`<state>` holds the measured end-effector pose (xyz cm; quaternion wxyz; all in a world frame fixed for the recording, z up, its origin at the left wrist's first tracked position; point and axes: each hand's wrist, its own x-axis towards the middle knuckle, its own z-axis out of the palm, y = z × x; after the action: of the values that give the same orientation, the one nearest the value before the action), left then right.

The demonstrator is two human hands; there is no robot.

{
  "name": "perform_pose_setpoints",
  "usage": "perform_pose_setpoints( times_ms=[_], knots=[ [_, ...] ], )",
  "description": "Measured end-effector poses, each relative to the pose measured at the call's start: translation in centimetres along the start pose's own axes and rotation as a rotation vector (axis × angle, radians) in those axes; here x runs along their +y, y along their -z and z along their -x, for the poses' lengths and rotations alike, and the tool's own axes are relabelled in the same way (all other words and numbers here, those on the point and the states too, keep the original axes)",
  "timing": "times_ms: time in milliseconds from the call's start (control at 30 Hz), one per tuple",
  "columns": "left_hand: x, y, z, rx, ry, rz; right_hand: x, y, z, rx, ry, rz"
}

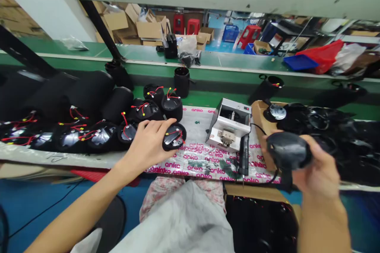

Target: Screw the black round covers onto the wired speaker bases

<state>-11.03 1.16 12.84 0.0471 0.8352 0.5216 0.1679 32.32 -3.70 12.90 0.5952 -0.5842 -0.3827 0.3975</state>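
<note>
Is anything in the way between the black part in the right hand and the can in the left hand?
Yes: a silver machine stands between the part and the can, with a black tool beside it.

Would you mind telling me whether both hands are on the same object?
No, the left hand grasps a black cylinder, while the right hand holds a separate, rounded black part.

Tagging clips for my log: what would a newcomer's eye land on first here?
At right, the right hand holds a black rounded part, slightly blurred. Left of centre, the left hand grasps a black cylinder with red wires. Between them, a silver machine stands on pink-lettered sheeting.
</note>
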Motion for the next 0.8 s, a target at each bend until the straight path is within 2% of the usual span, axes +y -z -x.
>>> perform_pose_setpoints(
  times_ms=[100,200,267,367,467,533,633,733,800],
  knots=[
    [1.4,-1.0,-0.4,-0.037,-0.079,0.196,2.7,-4.6,2.9,-0.092,-0.120,-0.103],
    [2.9,-2.7,-1.2,-0.115,-0.150,0.384,5.2,-8.7,3.9,-0.161,-0.210,-0.168],
    [3.8,-4.0,-1.5,-0.131,-0.204,0.499,6.2,-10.5,4.0,-0.179,-0.238,-0.208],
    [4.7,-5.7,-1.4,-0.101,-0.207,0.585,6.6,-11.8,4.1,-0.164,-0.259,-0.263],
    [5.0,-6.3,-1.0,-0.061,-0.100,0.542,6.4,-12.0,4.4,-0.133,-0.272,-0.308],
    [5.3,-6.0,-1.1,-0.005,-0.060,0.462,6.4,-12.3,4.8,-0.116,-0.273,-0.335],
    [5.7,-5.1,-1.8,0.051,-0.103,0.366,6.8,-13.1,5.6,-0.089,-0.257,-0.381],
    [6.4,-4.6,-2.9,0.021,-0.154,0.463,7.4,-13.9,6.4,-0.074,-0.240,-0.420],
    [6.9,-4.9,-3.3,0.025,-0.143,0.588,7.7,-14.3,7.1,-0.064,-0.227,-0.439]
  ],
)
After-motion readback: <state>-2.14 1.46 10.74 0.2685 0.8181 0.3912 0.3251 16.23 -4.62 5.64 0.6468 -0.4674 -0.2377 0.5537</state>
